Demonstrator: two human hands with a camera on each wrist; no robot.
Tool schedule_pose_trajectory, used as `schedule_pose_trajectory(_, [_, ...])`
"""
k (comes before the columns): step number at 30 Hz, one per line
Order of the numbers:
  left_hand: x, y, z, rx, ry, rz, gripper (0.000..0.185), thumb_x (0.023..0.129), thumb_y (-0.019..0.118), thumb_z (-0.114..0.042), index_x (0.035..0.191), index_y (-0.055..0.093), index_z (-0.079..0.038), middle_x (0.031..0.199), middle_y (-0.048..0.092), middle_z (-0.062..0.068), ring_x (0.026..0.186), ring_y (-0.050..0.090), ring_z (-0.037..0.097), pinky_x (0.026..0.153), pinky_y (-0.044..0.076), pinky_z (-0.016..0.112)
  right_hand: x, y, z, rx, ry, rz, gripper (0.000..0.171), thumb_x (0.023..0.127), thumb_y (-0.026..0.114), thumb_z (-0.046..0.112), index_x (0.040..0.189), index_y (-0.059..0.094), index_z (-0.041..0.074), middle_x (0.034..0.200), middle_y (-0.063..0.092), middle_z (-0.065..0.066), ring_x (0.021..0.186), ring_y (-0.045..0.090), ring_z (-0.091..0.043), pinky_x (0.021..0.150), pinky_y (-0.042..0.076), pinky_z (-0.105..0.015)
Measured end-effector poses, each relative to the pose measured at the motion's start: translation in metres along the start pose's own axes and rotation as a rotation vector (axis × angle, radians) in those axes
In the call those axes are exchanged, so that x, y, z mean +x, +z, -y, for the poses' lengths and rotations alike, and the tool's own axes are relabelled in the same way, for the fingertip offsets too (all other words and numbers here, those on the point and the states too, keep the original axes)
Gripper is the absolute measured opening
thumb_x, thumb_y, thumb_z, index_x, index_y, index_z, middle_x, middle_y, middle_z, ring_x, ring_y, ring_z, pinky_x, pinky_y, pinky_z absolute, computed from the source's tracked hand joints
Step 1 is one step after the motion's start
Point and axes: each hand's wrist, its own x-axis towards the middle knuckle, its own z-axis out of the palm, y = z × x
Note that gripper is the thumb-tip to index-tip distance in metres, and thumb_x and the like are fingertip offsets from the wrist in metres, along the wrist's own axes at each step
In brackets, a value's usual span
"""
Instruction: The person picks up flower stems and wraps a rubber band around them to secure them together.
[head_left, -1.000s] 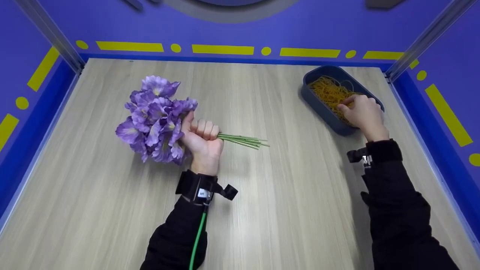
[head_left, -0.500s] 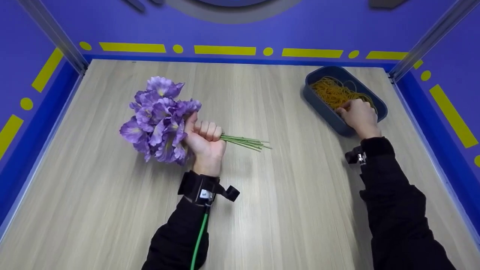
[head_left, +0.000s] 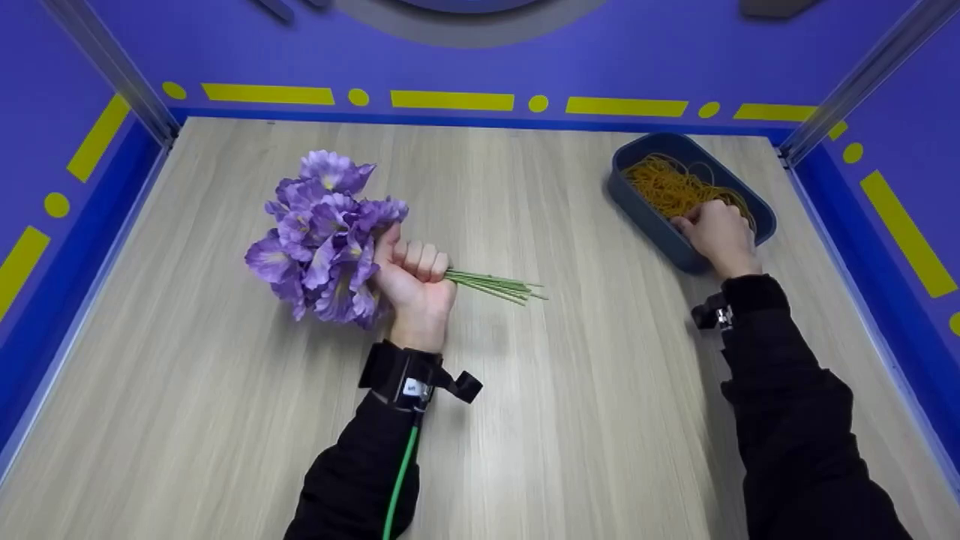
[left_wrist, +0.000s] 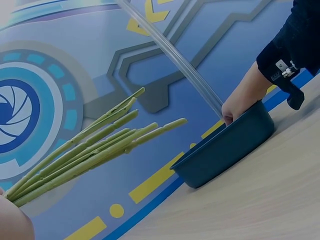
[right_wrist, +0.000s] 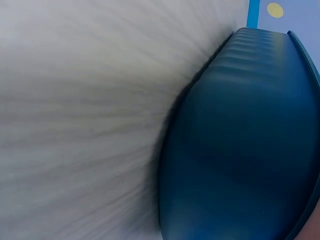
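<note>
My left hand (head_left: pixel 416 289) grips a bunch of purple artificial flowers (head_left: pixel 326 240) by the stems, raised above the table. The blossoms point left; the green stems (head_left: pixel 499 286) stick out to the right of the fist, and their cut ends show large in the left wrist view (left_wrist: pixel 95 147). My right hand (head_left: pixel 721 234) reaches into a dark blue bin (head_left: pixel 651 217) of tan rubber bands (head_left: pixel 664 184). Its fingers are bent down among the bands near the front right side. The fingertips are hidden, so whether they pinch a band cannot be seen.
The bin stands at the back right of the wooden table (head_left: pixel 570 390). Blue panels (head_left: pixel 480 67) with yellow marks wall in the back and both sides. A green cable (head_left: pixel 400 480) runs along my left sleeve. In the right wrist view the bin's outer wall (right_wrist: pixel 240 140) fills the right half.
My right hand has shifted slightly left and its fingers are lower among the rubber bands. My left hand still holds the flowers in nearly the same place.
</note>
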Motion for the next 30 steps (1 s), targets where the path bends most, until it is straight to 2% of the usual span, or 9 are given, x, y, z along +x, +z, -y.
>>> schedule_pose_trajectory(3, [0.0,0.0,0.001,-0.013,-0.018,0.012,0.056,0.105,0.037,-0.014,0.05,0.027,-0.019,0.053,0.012,-0.009,0.042,0.011,0.003,0.043,0.006,0.019,-0.001,0.0,-0.001,0.005,-0.002,-0.02,0.033,0.103,0.062,0.03,0.098,0.075,0.0,0.088,0.068,-0.02,0.069,0.06,-0.032,0.06,0.038,-0.042])
schedule_pose_trajectory(5, [0.0,0.0,0.001,-0.014,-0.022,0.015,0.056,0.105,0.036,-0.014,0.051,0.026,-0.019,0.053,0.012,-0.009,0.043,0.011,0.003,0.043,0.006,0.019,-0.002,0.0,-0.001,0.015,-0.015,-0.046,0.032,0.104,0.058,0.027,0.1,0.073,-0.002,0.091,0.068,-0.022,0.073,0.061,-0.035,0.065,0.043,-0.046])
schedule_pose_trajectory(8, [0.0,-0.001,0.001,-0.011,-0.023,0.011,0.056,0.105,0.037,-0.014,0.05,0.027,-0.019,0.053,0.013,-0.009,0.042,0.012,0.003,0.043,0.006,0.019,-0.004,-0.002,-0.001,0.038,-0.023,-0.089,0.032,0.105,0.055,0.023,0.109,0.069,-0.005,0.1,0.067,-0.026,0.082,0.063,-0.041,0.075,0.047,-0.056])
schedule_pose_trajectory(10, [0.0,-0.001,0.001,-0.006,-0.021,0.007,0.057,0.105,0.037,-0.014,0.049,0.029,-0.019,0.052,0.013,-0.009,0.041,0.012,0.003,0.042,0.006,0.019,-0.006,-0.004,0.001,0.045,-0.021,-0.126,0.032,0.105,0.053,0.022,0.117,0.066,-0.006,0.102,0.066,-0.028,0.084,0.063,-0.043,0.077,0.047,-0.058])
schedule_pose_trajectory(15, [0.0,-0.001,0.002,-0.017,-0.026,0.009,0.056,0.105,0.037,-0.014,0.05,0.028,-0.02,0.05,0.014,-0.009,0.042,0.011,0.003,0.043,0.006,0.019,-0.01,-0.011,0.006,0.053,-0.043,-0.233,0.032,0.106,0.05,0.022,0.122,0.062,-0.003,0.093,0.064,-0.026,0.074,0.06,-0.04,0.068,0.043,-0.053])
schedule_pose_trajectory(21, [0.0,-0.001,0.002,-0.029,-0.041,0.028,0.052,0.105,0.035,-0.014,0.056,0.02,-0.02,0.054,0.012,-0.01,0.045,0.009,0.003,0.043,0.005,0.019,-0.012,-0.02,0.014,0.08,-0.078,-0.335,0.029,0.106,0.052,0.019,0.118,0.066,-0.003,0.106,0.068,-0.025,0.092,0.064,-0.043,0.084,0.046,-0.059])
schedule_pose_trajectory(26, [0.0,-0.001,0.001,-0.016,-0.029,0.02,0.052,0.105,0.036,-0.013,0.055,0.022,-0.02,0.054,0.013,-0.01,0.043,0.011,0.003,0.043,0.006,0.019,-0.012,-0.026,0.019,0.112,-0.103,-0.398,0.026,0.105,0.056,0.018,0.116,0.069,-0.001,0.106,0.071,-0.023,0.093,0.066,-0.04,0.083,0.047,-0.055])
schedule_pose_trajectory(30, [0.0,0.0,0.0,-0.011,-0.018,0.005,0.054,0.104,0.038,-0.013,0.051,0.027,-0.02,0.052,0.014,-0.01,0.04,0.013,0.003,0.042,0.007,0.019,-0.012,-0.026,0.02,0.134,-0.132,-0.41,0.025,0.103,0.06,0.019,0.113,0.071,-0.001,0.106,0.071,-0.022,0.095,0.066,-0.038,0.08,0.047,-0.052])
